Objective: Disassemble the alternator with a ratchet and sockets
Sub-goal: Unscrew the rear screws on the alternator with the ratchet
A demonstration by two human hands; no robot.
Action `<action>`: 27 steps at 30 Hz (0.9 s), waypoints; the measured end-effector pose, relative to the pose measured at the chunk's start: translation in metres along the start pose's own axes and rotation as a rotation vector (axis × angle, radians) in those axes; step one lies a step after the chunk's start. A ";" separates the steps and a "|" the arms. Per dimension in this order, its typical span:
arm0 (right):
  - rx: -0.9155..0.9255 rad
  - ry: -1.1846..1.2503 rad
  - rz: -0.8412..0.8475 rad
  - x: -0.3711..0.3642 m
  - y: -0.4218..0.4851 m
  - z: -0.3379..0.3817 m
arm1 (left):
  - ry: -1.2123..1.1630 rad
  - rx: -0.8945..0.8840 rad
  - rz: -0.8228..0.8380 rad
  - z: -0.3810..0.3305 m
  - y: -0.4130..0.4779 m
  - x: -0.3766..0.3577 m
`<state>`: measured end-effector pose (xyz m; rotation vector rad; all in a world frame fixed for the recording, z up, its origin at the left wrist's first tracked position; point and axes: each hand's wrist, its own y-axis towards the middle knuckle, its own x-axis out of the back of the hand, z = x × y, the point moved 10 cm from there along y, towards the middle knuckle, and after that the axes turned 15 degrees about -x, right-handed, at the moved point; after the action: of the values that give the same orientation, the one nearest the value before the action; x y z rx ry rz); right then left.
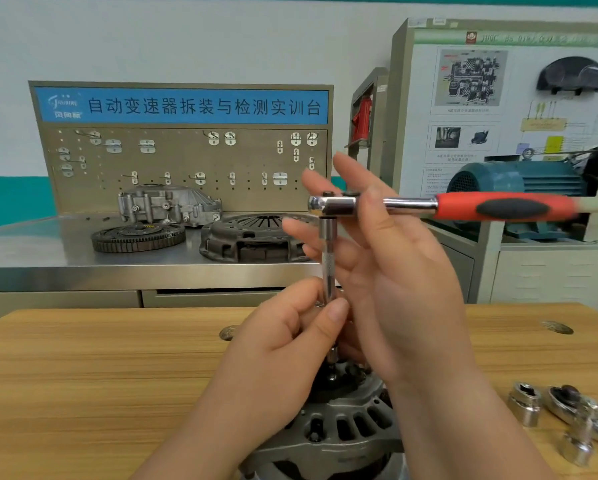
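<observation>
Left hand (283, 341) pinches extension bar (328, 258); right hand (394, 271) touches ratchet (335, 205) above alternator (342, 427).

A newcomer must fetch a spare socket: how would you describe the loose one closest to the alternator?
Look at the wooden table, to the right of the alternator, where chrome tools lie in a cluster. The socket stands upright with its open end up, leftmost of the cluster; a ratchet head lies to its right, and a second socket sits nearer the viewer.
</observation>
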<state>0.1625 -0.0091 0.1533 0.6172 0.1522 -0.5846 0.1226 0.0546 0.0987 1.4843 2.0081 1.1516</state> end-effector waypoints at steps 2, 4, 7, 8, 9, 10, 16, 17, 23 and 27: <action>-0.060 0.034 0.006 0.001 0.001 -0.005 | 0.003 -0.012 0.025 -0.002 -0.001 -0.002; -0.050 0.019 -0.004 0.002 0.001 -0.006 | 0.006 -0.013 0.035 -0.002 0.000 -0.002; 0.102 -0.089 -0.063 0.004 -0.002 0.008 | -0.010 0.005 0.015 0.000 0.001 -0.002; 0.168 -0.155 -0.070 0.003 -0.004 0.015 | -0.007 -0.001 0.008 0.000 0.001 -0.001; 0.210 -0.228 -0.066 -0.002 -0.006 0.020 | 0.000 0.001 0.006 -0.001 0.002 -0.001; 0.225 -0.277 -0.052 -0.005 -0.007 0.021 | 0.009 0.002 0.007 -0.002 0.001 -0.002; -0.011 0.016 0.014 -0.003 -0.001 -0.002 | -0.016 0.008 0.011 -0.001 -0.001 -0.001; -0.058 0.039 0.019 -0.002 0.000 -0.005 | -0.013 0.013 0.030 -0.002 -0.001 -0.003; 0.108 -0.117 -0.054 0.003 -0.005 0.012 | -0.026 0.011 0.006 0.005 0.000 0.000; 0.140 -0.180 -0.019 -0.005 -0.007 0.015 | -0.006 0.000 0.001 0.005 0.000 -0.001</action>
<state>0.1544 -0.0201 0.1631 0.6954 -0.0522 -0.6699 0.1264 0.0558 0.0958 1.4869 2.0041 1.1456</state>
